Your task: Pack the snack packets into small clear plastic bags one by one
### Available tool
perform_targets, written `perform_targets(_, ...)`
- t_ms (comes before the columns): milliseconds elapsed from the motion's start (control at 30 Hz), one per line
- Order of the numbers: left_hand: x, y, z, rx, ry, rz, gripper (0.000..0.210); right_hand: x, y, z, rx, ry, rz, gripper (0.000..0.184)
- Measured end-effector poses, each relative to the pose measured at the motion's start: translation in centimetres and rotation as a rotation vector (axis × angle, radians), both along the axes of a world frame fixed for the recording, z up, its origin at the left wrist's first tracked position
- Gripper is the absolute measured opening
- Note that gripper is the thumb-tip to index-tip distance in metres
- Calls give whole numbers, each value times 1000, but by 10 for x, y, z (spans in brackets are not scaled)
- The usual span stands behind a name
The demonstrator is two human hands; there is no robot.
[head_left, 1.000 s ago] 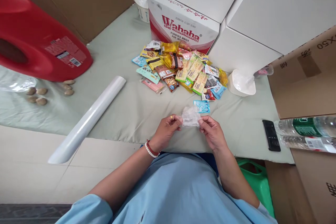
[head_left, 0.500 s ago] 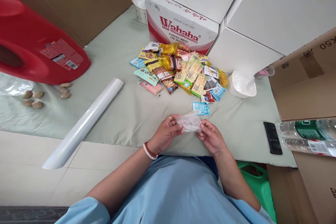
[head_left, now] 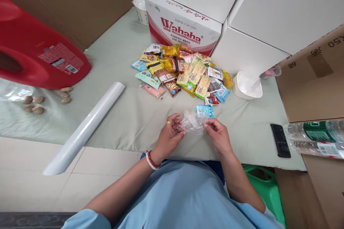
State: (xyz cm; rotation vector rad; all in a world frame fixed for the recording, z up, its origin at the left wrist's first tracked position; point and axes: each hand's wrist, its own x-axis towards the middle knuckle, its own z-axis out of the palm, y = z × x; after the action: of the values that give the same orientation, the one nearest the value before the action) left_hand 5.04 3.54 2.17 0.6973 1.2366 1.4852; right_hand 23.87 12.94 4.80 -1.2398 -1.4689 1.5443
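Note:
A crumpled piece of clear, thin plastic (head_left: 192, 123) hangs between my hands, just above the table's front part. Its right edge is pinched between the thumb and fingers of my right hand (head_left: 218, 135). My left hand (head_left: 170, 136) is at the plastic's left side with thumb and fingers apart, the fingertips touching the film. Whether the plastic is a bag or something else I cannot make out. Right behind it lies a light blue snack packet (head_left: 204, 111), partly seen through the film. Farther back is a heap of wrapped snacks (head_left: 185, 71) in many colours.
A Wahaba-style carton reading Wahaha (head_left: 182, 30) stands behind the snacks. To the right are a white bowl (head_left: 247, 86), a black phone (head_left: 280, 140) and plastic bottles (head_left: 317, 131). At left lie a white roll (head_left: 86, 125), a red jug (head_left: 45, 50) and several brown lumps (head_left: 37, 109).
My left fingers have loosened and spread apart from their pinch. The plastic has opened out a little and looks less bunched. My right hand still pinches its edge.

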Motion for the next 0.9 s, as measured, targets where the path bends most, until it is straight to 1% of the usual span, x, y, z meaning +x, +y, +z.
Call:
perform_targets(67, -9, -1, 1, -18, -63, 62, 65, 11, 5, -1, -82, 85, -95, 30)
perform_targets(167, -16, 0, 4, -59, -221, 121, 59, 25, 7, -2, -172, 158, -144, 34)
perform_targets(233, -15, 2, 6, -105, -300, 104, 54, 30, 5, -2, -207, 199, -141, 33)
perform_targets(267, -13, 3, 7, -139, -292, 81, 52, 31, 3, -2, -218, 216, -136, 33)
perform_targets(333, -9, 6, 7, -206, -169, 26, 53, 32, 0, -2, -217, 241, -123, 31)
perform_targets(400, -5, 8, 7, -240, 16, -36, 52, 32, -3, -1, -189, 247, -119, 28)
perform_targets(467, -4, 8, 7, -231, 168, -65, 40, 33, -3, 1, -147, 228, -108, 24)
perform_targets(533, -5, 6, 7, -188, 280, -38, 28, 36, -1, 3, -111, 202, -72, 23)
perform_targets(600, -5, 3, 9, -104, 388, -6, 23, 37, 2, 5, -105, 183, -16, 34)
perform_targets(667, -4, 0, 11, -13, 487, -21, 21, 35, 5, 6, -123, 136, 33, 46)
perform_targets(733, -2, -3, 12, 42, 538, -51, 23, 30, 6, 6, -122, 46, 57, 44)
perform_targets(800, 0, -6, 12, 46, 540, -33, 26, 24, 7, 5, -86, -1, 28, 37)
perform_targets(900, 0, -9, 8, -13, 448, 110, 27, 16, 7, 5, -59, 85, -120, 35)
